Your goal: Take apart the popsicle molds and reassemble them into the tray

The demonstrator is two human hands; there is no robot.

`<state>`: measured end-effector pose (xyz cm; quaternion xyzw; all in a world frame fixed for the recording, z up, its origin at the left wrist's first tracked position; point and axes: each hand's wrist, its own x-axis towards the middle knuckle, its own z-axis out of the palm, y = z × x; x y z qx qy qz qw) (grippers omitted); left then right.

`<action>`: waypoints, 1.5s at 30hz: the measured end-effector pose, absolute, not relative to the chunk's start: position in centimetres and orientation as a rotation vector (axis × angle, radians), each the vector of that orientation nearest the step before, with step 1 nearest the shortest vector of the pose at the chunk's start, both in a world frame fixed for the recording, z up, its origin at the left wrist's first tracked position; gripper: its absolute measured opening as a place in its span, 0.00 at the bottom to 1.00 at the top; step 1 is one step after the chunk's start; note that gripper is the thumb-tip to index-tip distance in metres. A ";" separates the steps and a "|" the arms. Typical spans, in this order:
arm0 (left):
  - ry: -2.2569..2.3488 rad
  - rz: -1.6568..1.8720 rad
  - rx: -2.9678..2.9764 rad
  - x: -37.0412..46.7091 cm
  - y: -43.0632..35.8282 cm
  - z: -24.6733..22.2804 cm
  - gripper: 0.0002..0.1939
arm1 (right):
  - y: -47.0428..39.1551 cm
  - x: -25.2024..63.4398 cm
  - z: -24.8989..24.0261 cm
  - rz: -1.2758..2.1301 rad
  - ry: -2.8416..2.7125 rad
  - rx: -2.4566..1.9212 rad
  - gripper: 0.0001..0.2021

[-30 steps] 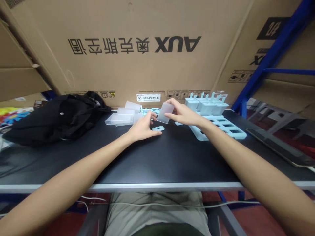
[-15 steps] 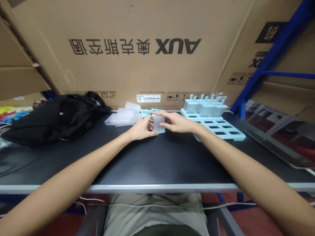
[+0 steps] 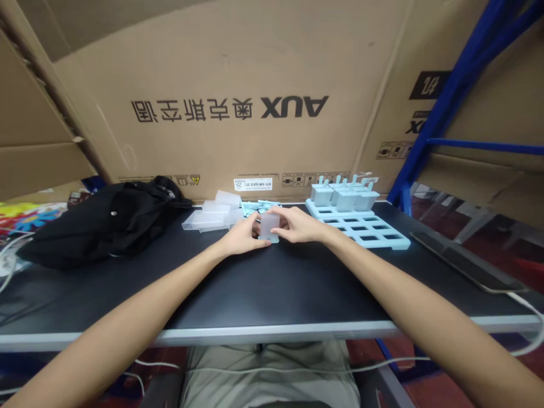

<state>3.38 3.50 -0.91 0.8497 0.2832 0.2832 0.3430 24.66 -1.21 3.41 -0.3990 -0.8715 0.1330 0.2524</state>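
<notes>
Between my hands is a small translucent popsicle mold (image 3: 268, 226), with a light blue rim at its lower end. My left hand (image 3: 243, 235) grips it from the left, thumb low by the blue rim. From the right, my right hand (image 3: 300, 224) closes on it, thumb against the near face and fingers over the upper end. Just behind lie light blue popsicle sticks (image 3: 260, 206) in a loose pile. Several empty translucent molds (image 3: 216, 211) lie to the left of the pile.
At the right, a light blue mold rack (image 3: 382, 242) holds several molds with sticks upright at its back. A phone (image 3: 463, 260) with a cable lies farther right. A black bag (image 3: 97, 224) is on the left. Cardboard boxes (image 3: 229, 147) stand behind, beside a blue metal frame (image 3: 437, 107).
My right fingers have curled down from lying stretched over the mold's top and now grip it. The camera view has tilted and shifted slightly; the other things stay put.
</notes>
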 end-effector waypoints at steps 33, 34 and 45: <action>0.499 0.919 1.946 2.7 4.3 -0.2 0.23 | 10.1 19.9 4.0 0.136 -2.732 -1.644 0.08; 0.497 0.913 1.937 2.7 4.3 -0.3 0.23 | 9.9 20.2 4.4 0.167 -2.737 -1.631 0.07; 0.521 0.940 1.980 2.9 4.6 -0.5 0.24 | 2.2 24.5 7.6 0.699 -2.028 -1.059 0.10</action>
